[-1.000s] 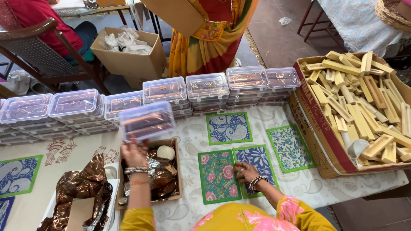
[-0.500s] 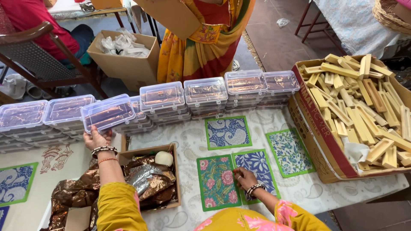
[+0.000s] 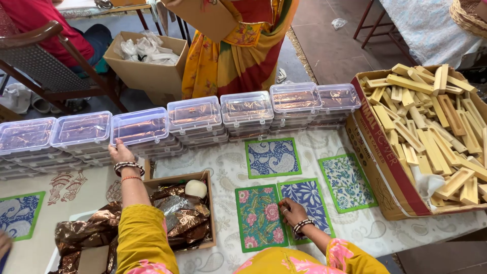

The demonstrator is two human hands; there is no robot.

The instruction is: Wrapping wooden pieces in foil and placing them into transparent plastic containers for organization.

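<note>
Touching clear box (image 3: 139, 127), perhaps gripping

Right of you: a large cardboard box (image 3: 385, 167) heaped with pale wooden blocks (image 3: 431, 127).
In front of you: a small wooden tray (image 3: 209, 213) with crumpled brown foil (image 3: 175, 215) and a white ball (image 3: 195, 188).
Beyond the table: a person in a yellow-and-red sari (image 3: 238, 56), a wooden chair (image 3: 50, 66), and an open carton of white wrappers (image 3: 144, 58).
</note>
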